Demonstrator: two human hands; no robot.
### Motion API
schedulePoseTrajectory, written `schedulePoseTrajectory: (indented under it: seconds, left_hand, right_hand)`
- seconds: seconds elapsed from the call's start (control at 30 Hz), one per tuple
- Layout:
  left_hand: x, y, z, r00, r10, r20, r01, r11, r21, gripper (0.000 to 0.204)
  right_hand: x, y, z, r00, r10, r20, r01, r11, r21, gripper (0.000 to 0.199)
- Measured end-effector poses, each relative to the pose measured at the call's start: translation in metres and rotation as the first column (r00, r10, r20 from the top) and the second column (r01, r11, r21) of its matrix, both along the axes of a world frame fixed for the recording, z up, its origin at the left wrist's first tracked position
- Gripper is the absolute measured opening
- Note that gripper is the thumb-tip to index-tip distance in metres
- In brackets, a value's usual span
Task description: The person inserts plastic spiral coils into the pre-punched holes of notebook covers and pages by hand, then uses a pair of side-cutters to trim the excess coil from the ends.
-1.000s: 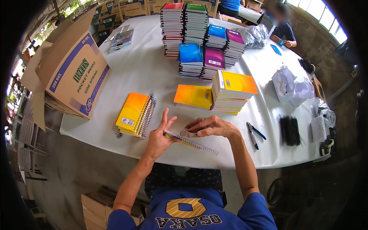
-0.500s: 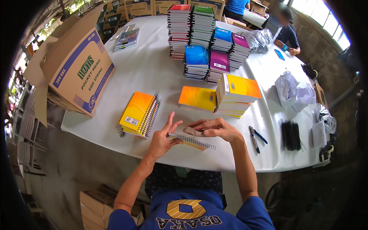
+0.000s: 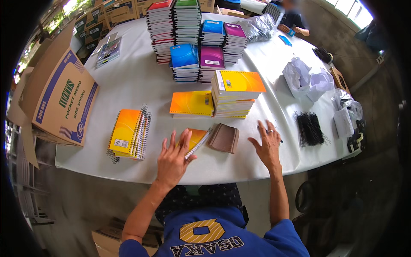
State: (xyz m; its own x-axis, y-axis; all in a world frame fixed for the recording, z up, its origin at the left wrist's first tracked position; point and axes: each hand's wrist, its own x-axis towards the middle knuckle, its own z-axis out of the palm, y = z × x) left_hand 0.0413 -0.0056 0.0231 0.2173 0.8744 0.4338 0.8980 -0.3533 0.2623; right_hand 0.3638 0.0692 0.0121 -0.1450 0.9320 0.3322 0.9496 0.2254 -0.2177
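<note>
White sheeting covers the broad table (image 3: 122, 83) before us, and a rough brownish wall (image 3: 342, 49) rises past its far right side. Nearest, our left hand (image 3: 173, 160) spreads its fingers over a small yellow-orange notebook with a silvery wire coil (image 3: 196, 138); the thumb lies by the coil's lower end, and we cannot tell whether the hand grips. That notebook sits near the front edge, partly covered. Just right of it rests a brown, curved piece (image 3: 223, 138). Our right hand (image 3: 268, 145), fingers and thumb apart, covers most of a slim dark tool (image 3: 281, 141). Leftward we have a pile of yellow-orange coil-bound notebooks (image 3: 127, 132); rightward, a bundle of black wire coils (image 3: 310, 128). Farther on stand a low yellow-orange stack (image 3: 191, 103) and a taller one (image 3: 239, 82), with an open brown cardboard box with blue bands (image 3: 70, 100) at our left. Beyond rise red, green, blue and purple notebook stacks (image 3: 187, 55); farthest, brown cartons (image 3: 120, 13).
</note>
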Motion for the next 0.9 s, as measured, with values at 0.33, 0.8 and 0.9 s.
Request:
schedulePoseTrajectory:
  seconds: [0.33,0.8,0.9]
  left_hand:
    - [0.023,-0.009,-0.018,0.996,0.051,-0.074,-0.052,0.999,-0.015,0.061]
    - [0.025,-0.007,-0.011,0.998,0.063,0.008,-0.063,0.998,-0.011,0.066]
    - [0.022,-0.009,-0.005,0.997,0.076,-0.006,-0.075,0.997,0.027,0.066]
  right_hand:
    - [-0.064,-0.072,0.029,0.799,0.520,-0.301,-0.535,0.844,0.039,0.040]
    - [-0.103,-0.073,0.031,0.694,0.615,-0.374,-0.647,0.761,0.051,0.035]
    - [-0.100,-0.058,0.040,0.530,0.241,-0.813,-0.754,0.573,-0.321,0.027]
